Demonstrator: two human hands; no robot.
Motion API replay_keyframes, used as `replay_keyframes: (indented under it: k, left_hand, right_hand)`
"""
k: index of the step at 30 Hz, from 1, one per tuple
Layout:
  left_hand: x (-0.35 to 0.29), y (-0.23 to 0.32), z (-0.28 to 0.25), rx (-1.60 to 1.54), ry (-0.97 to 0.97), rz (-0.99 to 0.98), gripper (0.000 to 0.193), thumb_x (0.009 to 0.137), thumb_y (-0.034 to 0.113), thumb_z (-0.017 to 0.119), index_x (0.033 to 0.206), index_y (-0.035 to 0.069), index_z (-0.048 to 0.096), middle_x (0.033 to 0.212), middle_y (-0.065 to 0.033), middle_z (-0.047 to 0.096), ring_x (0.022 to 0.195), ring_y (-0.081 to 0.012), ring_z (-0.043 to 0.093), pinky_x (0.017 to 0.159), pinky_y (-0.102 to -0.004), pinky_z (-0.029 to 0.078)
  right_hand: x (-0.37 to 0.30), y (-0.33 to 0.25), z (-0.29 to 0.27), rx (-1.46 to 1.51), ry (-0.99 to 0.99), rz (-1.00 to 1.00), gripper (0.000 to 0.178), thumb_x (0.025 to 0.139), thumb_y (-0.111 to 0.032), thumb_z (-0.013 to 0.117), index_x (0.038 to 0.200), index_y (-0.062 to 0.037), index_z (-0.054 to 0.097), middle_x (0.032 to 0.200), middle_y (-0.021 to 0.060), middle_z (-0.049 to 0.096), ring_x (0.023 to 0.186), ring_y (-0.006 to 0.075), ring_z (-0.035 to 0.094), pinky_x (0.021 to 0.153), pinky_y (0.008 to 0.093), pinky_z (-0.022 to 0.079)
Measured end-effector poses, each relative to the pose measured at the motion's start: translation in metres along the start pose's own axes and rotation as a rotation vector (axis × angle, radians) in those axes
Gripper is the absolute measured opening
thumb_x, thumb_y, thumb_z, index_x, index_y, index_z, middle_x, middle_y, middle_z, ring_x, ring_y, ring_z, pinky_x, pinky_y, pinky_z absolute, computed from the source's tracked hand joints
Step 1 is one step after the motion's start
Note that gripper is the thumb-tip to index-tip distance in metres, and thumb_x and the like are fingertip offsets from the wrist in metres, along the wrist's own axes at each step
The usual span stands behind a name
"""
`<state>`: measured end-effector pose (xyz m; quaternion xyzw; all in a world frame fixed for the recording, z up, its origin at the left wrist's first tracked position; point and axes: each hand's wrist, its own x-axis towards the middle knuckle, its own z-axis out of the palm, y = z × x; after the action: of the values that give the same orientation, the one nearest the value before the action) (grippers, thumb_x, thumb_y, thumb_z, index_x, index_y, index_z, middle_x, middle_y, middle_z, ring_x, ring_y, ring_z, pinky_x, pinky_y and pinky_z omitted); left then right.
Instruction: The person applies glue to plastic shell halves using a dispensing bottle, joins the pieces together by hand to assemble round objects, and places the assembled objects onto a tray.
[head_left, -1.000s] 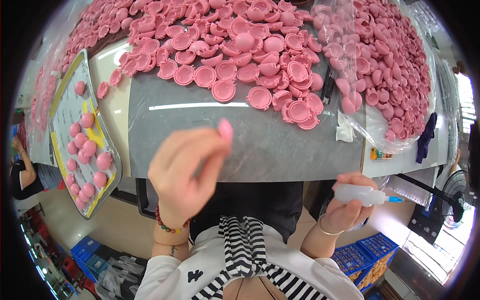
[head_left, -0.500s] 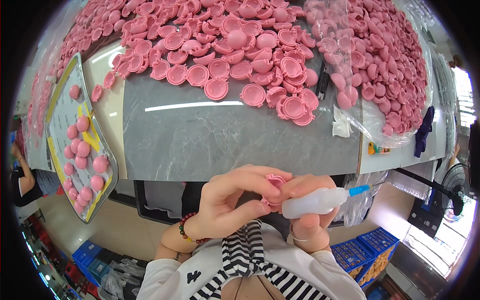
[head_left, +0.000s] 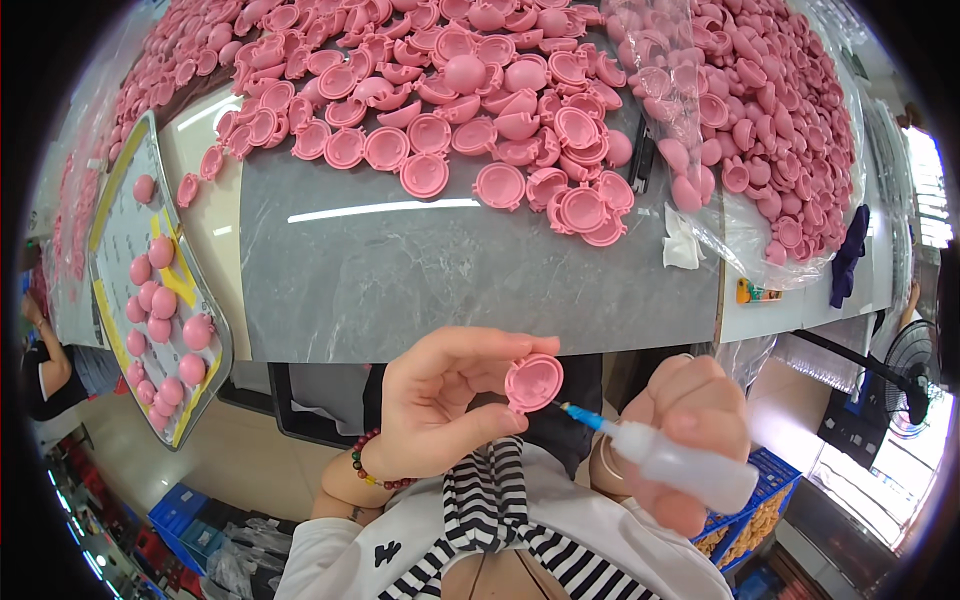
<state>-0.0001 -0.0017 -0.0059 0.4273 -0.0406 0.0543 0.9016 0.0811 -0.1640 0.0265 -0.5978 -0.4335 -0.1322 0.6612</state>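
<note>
Between the thumb and fingers of my left hand is a pink half-shell, its hollow side facing me. My right hand grips a white squeeze bottle with a blue nozzle. The bottle tilts so that the nozzle's tip lies close to the lower right rim of the half-shell; whether they touch I cannot tell. Both hands are just in front of the table's near edge.
Many pink half-shells cover the back of the grey table. A clear bag of more shells lies at the right, beside a black cutter and white tissue. At the left, a tray holds several pink balls.
My right hand has moved away from the half-shell and turned the bottle, so its nozzle now points left toward the shell instead of right. The half-shell stays in my left hand, hollow side more exposed.
</note>
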Motion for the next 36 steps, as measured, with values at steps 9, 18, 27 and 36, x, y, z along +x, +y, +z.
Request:
replay_keyframes:
  k: [9,18,27,36]
  left_hand:
    - [-0.001,0.000,-0.001,-0.001,0.005,-0.012,0.042,0.071,-0.015,0.056,0.111,-0.005,0.044,0.118,-0.0253,0.047,0.107,-0.0236,0.051,0.089,-0.0325,0.044]
    - [-0.003,-0.001,-0.002,0.000,0.004,-0.001,0.043,0.070,-0.014,0.060,0.110,-0.006,0.045,0.117,-0.0263,0.047,0.104,-0.0241,0.053,0.088,-0.0330,0.045]
    - [-0.004,0.001,-0.002,0.004,0.011,0.005,0.044,0.069,-0.014,0.061,0.110,-0.008,0.046,0.115,-0.0258,0.049,0.102,-0.0244,0.054,0.086,-0.0334,0.046]
    - [-0.004,0.005,0.001,0.234,0.091,0.088,0.041,0.064,-0.009,0.069,0.103,-0.008,0.054,0.107,-0.0229,0.055,0.094,-0.0230,0.058,0.079,-0.0310,0.049]
  right_hand:
    - [0.000,-0.007,0.009,-0.159,-0.067,-0.019,0.059,0.083,-0.053,0.046,0.083,0.0061,0.054,0.060,0.0045,0.045,0.048,0.0134,0.041,0.037,0.0237,0.027]
    - [-0.001,-0.006,0.012,-0.183,0.011,-0.028,0.061,0.083,-0.054,0.043,0.085,0.0064,0.054,0.060,0.0041,0.043,0.047,0.0130,0.041,0.038,0.0236,0.027]
    - [-0.002,-0.002,0.015,-0.208,0.009,-0.035,0.062,0.085,-0.053,0.041,0.088,0.0071,0.054,0.059,0.0045,0.043,0.046,0.0133,0.040,0.038,0.0246,0.028]
    - [0.000,0.001,0.018,-0.262,0.018,-0.070,0.062,0.087,-0.052,0.037,0.089,0.0081,0.054,0.055,0.0043,0.044,0.044,0.0130,0.040,0.035,0.0232,0.026]
